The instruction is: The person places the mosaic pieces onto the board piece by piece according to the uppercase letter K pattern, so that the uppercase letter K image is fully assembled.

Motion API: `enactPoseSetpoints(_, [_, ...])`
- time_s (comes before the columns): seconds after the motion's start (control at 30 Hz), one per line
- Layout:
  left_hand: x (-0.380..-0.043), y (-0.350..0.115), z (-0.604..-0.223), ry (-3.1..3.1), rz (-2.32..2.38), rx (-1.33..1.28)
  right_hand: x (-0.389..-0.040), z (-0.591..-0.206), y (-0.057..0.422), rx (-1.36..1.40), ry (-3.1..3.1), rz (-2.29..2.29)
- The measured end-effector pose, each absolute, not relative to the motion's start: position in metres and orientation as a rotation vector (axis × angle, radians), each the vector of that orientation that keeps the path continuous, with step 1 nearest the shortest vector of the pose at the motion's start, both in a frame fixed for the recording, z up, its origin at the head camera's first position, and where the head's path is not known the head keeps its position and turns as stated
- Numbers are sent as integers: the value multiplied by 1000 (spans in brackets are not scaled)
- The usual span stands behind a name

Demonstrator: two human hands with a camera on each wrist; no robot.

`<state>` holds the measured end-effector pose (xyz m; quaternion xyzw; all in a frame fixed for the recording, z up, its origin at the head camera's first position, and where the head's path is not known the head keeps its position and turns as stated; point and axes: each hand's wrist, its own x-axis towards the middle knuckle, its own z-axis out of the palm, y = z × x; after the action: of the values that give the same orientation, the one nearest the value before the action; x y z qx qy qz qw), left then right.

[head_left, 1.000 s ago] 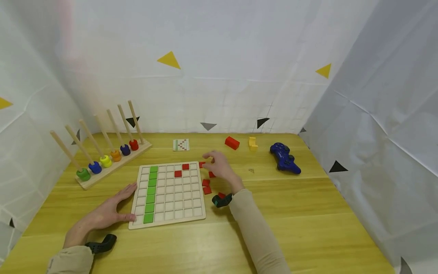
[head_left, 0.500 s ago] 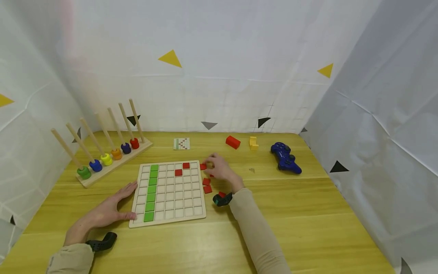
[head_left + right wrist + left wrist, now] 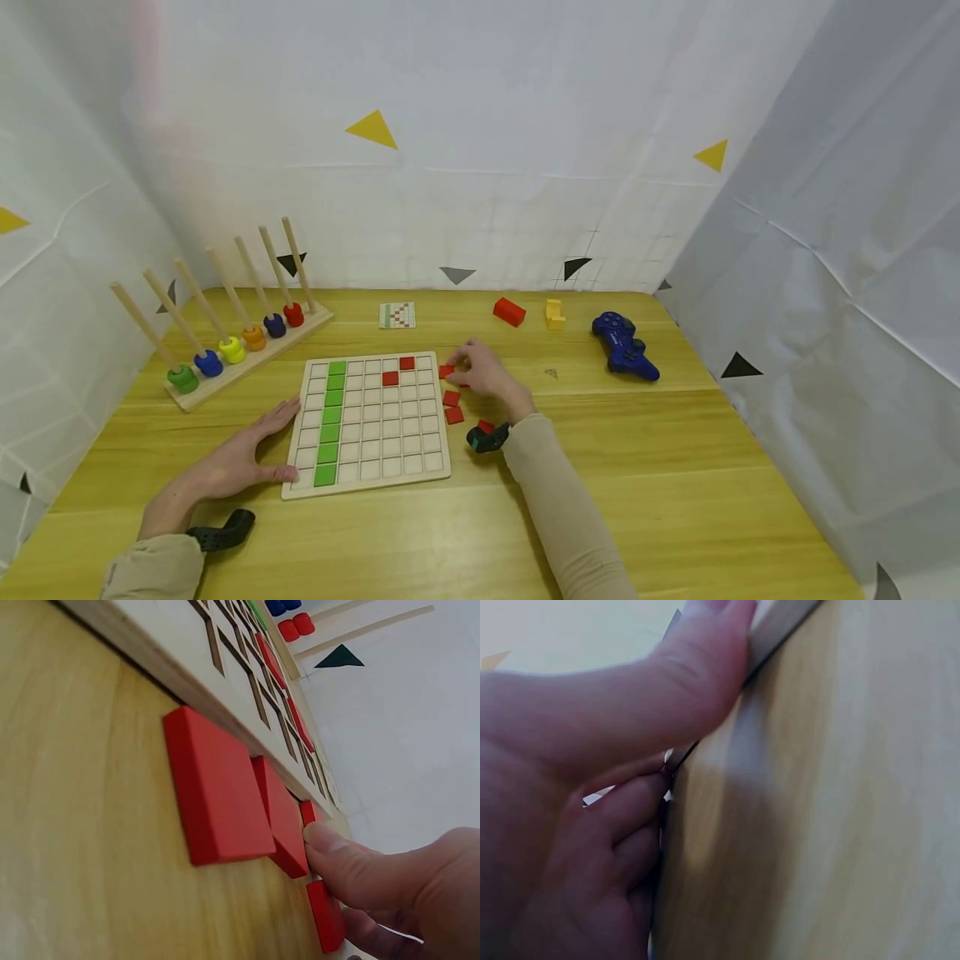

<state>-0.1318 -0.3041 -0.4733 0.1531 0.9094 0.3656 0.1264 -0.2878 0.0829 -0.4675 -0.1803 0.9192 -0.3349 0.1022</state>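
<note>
In the head view, a wooden grid board (image 3: pixel 372 493) lies on the table with a column of green tiles (image 3: pixel 329 432) and two red tiles (image 3: pixel 391 378) in its squares. My left hand (image 3: pixel 232 467) rests at the board's left edge, fingers stretched and thumb (image 3: pixel 697 682) touching the side. At the upper right edge, my right hand (image 3: pixel 483 371) pinches a red tile (image 3: pixel 447 372) between thumb and forefinger. Loose red tiles (image 3: pixel 217 791) lie beside the board, one (image 3: pixel 325 919) under the right hand. The right wrist view hides the forefinger's contact.
A wooden peg rack (image 3: pixel 255 362) with coloured beads stands at the left. Toward the back lie a small pattern card (image 3: pixel 397 315), a red block (image 3: pixel 509 312) and a yellow block (image 3: pixel 554 315). A blue game controller (image 3: pixel 625 347) is at the right.
My right fingers have closed in on the red tile at the board's upper right, and it has shifted slightly toward me. The left hand and board have stayed put.
</note>
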Motion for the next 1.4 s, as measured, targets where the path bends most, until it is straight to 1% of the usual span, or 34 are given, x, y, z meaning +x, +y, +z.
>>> enactPoseSetpoints(0.53, [-132, -304, -474, 2647, 1041, 421, -286, -465, 84, -573, 2698, -967])
enactPoseSetpoints(0.77, [-133, -303, -473, 2646, 1042, 419, -283, -456, 80, -544, 2676, -1021])
enactPoseSetpoints(0.83, [-133, -304, -473, 2647, 1036, 417, -279, -449, 75, -566, 2692, -1000])
enactPoseSetpoints(1.1, [-132, -306, -477, 2655, 1046, 441, -265, -415, 40, -806, 2740, -885])
enactPoseSetpoints(1.2, [-132, -306, -477, 2651, 1037, 441, -260, -414, 27, -827, 2720, -909])
enactPoseSetpoints(1.4, [-132, -306, -477, 2661, 1035, 450, -254, -430, 10, -858, 2708, -879])
